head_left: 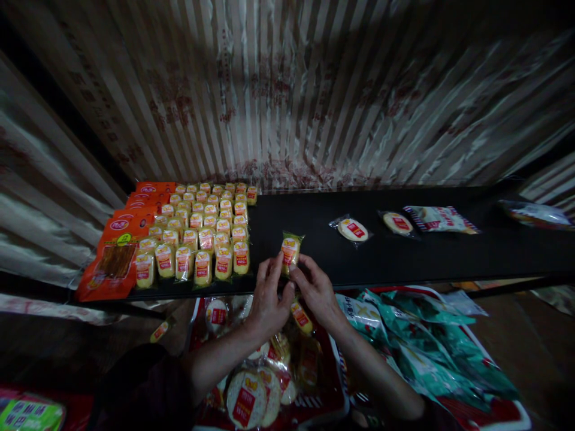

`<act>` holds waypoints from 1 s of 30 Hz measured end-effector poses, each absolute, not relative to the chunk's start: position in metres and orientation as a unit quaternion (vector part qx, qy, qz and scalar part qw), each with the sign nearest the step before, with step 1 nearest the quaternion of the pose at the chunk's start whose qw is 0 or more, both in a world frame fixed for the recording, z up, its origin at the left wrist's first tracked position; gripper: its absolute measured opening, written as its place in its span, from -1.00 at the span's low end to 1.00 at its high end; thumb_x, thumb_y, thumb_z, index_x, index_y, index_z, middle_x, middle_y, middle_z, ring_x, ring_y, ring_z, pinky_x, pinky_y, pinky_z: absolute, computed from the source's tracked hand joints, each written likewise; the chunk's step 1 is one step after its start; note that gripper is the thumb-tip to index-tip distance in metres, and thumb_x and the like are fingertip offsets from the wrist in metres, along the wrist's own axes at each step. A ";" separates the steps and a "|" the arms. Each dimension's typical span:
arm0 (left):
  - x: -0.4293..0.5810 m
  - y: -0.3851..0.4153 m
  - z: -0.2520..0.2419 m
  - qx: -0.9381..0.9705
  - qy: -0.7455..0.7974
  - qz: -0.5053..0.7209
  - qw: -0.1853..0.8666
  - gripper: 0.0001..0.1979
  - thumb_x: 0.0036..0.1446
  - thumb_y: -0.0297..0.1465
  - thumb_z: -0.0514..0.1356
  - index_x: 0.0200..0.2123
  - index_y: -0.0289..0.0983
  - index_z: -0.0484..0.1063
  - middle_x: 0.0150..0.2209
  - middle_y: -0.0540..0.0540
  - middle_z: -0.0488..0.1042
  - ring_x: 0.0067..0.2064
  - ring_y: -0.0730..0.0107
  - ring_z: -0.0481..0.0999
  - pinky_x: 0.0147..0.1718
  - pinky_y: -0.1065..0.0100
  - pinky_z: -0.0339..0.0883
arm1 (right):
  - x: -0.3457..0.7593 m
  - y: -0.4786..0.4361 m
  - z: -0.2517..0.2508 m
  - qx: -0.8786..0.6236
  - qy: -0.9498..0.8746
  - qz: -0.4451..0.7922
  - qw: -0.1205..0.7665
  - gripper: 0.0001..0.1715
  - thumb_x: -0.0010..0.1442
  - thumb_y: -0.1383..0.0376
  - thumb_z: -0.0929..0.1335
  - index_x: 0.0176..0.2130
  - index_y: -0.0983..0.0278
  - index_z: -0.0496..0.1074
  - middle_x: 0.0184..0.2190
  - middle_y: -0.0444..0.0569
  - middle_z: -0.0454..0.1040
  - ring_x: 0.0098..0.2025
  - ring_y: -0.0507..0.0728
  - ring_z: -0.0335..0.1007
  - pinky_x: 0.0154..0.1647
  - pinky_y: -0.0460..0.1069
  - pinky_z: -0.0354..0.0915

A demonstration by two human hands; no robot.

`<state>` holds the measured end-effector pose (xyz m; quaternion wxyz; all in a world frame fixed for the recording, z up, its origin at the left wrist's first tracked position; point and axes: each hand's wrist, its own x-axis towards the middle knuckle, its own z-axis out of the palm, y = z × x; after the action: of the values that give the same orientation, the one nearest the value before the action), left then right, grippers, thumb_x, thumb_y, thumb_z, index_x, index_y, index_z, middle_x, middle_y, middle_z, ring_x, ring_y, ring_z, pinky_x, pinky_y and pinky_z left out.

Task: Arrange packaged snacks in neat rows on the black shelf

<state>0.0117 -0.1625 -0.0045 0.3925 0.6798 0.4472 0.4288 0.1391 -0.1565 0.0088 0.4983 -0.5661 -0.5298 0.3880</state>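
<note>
My left hand (271, 302) and my right hand (318, 294) meet at the front edge of the shelf. Between their fingertips they hold a small wrapped yellow snack cake (291, 249) with a red and white label. It is upright, in clear film. To the left stand several rows of matching wrapped cakes (203, 267), set close together. Below my hands is a red bag or box (332, 395) of loose wrapped snacks, with another yellow cake (301, 318) and round crackers (246, 398) in it.
Orange snack packets (117, 257) overlap at the black shelf's (309, 209) left end. Further right lie two wrapped round crackers (353, 229), a white packet (442, 219) and a shiny packet (536, 213). Green packets (431, 353) fill a container below right. A striped curtain (278, 108) hangs behind.
</note>
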 end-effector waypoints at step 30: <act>0.020 -0.074 0.035 0.585 0.569 0.423 0.392 -0.59 0.09 -0.46 0.06 0.05 -0.26 0.33 0.12 -0.21 0.34 0.18 0.19 0.28 0.20 0.17 0.08 | 0.128 -0.043 0.001 -0.546 -0.509 0.402 0.531 -0.58 -0.04 0.15 0.38 -0.15 0.24 0.42 -0.28 -0.05 0.55 -0.23 0.13 0.47 -0.11 0.06 0.35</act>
<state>0.0195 -0.0739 0.0355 0.3925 0.5855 0.5693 0.4232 0.1275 -0.0432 0.0007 0.5308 -0.5459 -0.5087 0.4018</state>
